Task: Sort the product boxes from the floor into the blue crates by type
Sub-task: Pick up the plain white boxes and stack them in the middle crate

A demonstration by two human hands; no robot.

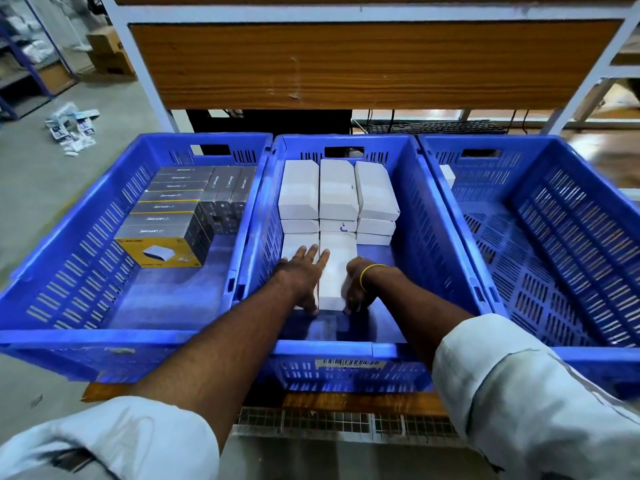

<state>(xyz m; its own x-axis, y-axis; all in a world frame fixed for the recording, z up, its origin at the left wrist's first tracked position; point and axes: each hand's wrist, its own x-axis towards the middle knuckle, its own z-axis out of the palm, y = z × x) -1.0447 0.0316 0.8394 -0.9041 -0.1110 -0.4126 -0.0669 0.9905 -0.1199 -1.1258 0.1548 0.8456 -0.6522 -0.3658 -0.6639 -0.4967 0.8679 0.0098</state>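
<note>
three blue slotted plastic crates stand side by side. in the middle crate (426,216), a long white cardboard box (335,268) lies on the crate floor, just near of the stacked white boxes (337,192). the left hand (300,271) rests flat, fingers spread, against the box's left side; the right hand (355,289), with a yellow band at the wrist, cups its near right corner. the left crate (86,237) holds grey and yellow boxes (166,223).

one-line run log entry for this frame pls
step: seating white box in middle crate | left hand: flat on box | right hand: gripping its side | left crate: grey/yellow boxes
</note>
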